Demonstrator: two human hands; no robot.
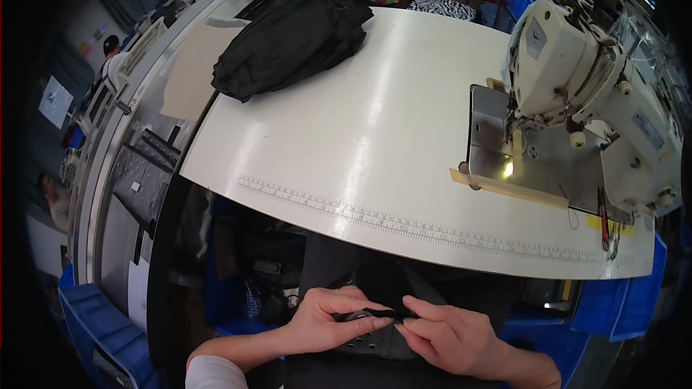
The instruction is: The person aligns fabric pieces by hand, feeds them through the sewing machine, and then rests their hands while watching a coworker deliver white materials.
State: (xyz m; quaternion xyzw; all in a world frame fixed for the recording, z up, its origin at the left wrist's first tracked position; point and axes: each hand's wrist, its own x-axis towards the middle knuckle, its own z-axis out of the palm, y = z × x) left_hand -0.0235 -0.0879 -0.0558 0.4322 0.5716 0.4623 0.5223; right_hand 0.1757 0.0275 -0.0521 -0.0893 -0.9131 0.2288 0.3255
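Observation:
Below the table's front edge, my left hand (331, 320) and my right hand (443, 335) pinch a small piece of black material (386, 313) between thumbs and fingers. The hands are close together, the left slightly higher. Behind and beneath them is dark material (382, 281) over my lap, with a grey part with holes (367, 342) just under the fingers; I cannot make out what that part is.
The white table (339, 122) carries black folded fabric (288, 43) at back left and a sewing machine (555, 65) at right, with red-handled snips (604, 223) near its front. Blue bins (620, 302) stand below both sides. Two people (112, 61) are off to the left.

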